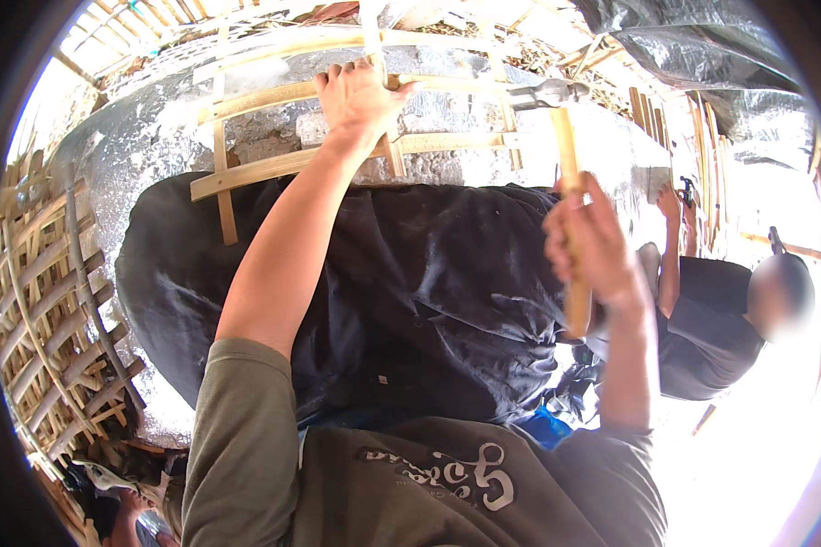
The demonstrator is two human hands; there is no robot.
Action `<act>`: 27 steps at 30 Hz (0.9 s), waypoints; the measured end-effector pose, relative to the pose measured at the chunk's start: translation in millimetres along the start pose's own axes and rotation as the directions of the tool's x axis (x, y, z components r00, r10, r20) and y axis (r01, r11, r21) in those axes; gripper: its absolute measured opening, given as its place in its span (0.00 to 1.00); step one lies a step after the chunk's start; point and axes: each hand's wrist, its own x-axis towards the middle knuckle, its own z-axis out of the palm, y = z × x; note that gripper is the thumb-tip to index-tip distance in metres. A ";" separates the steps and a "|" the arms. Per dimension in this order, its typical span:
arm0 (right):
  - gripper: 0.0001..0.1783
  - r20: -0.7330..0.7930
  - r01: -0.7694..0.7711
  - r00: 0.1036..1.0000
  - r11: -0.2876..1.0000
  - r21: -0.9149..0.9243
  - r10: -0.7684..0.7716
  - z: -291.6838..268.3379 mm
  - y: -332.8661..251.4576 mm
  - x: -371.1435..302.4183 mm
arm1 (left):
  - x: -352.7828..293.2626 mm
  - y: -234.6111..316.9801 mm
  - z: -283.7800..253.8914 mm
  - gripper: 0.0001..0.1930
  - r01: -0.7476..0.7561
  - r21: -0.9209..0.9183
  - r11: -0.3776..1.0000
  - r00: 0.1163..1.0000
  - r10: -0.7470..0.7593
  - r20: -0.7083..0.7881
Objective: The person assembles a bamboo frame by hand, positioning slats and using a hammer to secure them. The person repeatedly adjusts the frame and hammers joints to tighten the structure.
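Note:
A lattice of pale wooden slats (265,166) lies over a worn, grey-white surface. My left hand (360,100) grips it where an upright strip crosses a long slat. The fingers curl over the slat's far side, and the thumb sticks out to the right. On the right, my right hand (593,242) is wrapped around the wooden handle of a hammer (567,155). Its metal head points up and appears just past the lattice's right end. The right hand and forearm are slightly blurred.
Black cloth (401,292) spreads over my lap, below the lattice. A woven bamboo panel (50,310) stands at the left. Another person (711,319) in dark clothes sits at the right, hands raised around a small dark tool. Dark plastic sheeting (702,46) hangs at the upper right.

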 end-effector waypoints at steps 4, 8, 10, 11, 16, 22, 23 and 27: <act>0.08 -0.124 0.225 0.966 0.974 -0.036 -0.228 82.8 40.2 11.8 | 3.9 0.0 12.2 0.38 0.000 0.005 1.000 1.000 0.000 -0.026; 0.08 -0.177 0.486 0.829 0.839 -0.244 -0.531 122.5 36.5 19.6 | 6.3 -3.2 10.4 0.39 0.000 0.029 1.000 1.000 0.000 -0.001; 0.09 -0.217 0.500 0.797 0.818 -0.286 -0.563 128.3 35.0 21.7 | 3.4 -2.9 10.1 0.39 0.009 0.033 0.999 1.000 -0.009 -0.006; 0.10 -0.239 0.508 0.777 0.804 -0.310 -0.583 130.2 34.0 23.2 | 0.6 -1.3 8.3 0.40 0.007 0.025 1.000 0.999 -0.006 -0.031; 0.07 -0.236 0.478 0.776 0.790 -0.384 -0.584 140.3 50.9 25.2 | 0.8 -2.3 8.8 0.40 -0.008 0.022 1.000 0.999 0.009 -0.047; 0.08 -0.249 0.420 0.806 0.815 -0.399 -0.537 140.6 57.8 32.7 | 0.2 -0.5 5.7 0.40 -0.027 0.043 0.999 0.999 0.029 -0.044; 0.08 -0.185 0.433 0.801 0.765 -0.477 -0.569 137.9 61.4 34.1 | -0.1 -2.4 5.2 0.40 -0.032 0.036 0.999 0.999 0.033 -0.038; 0.07 -0.213 0.413 0.832 0.828 -0.379 -0.513 126.0 56.3 28.8 | -2.4 -0.4 7.4 0.39 -0.020 0.040 0.999 0.997 0.023 -0.074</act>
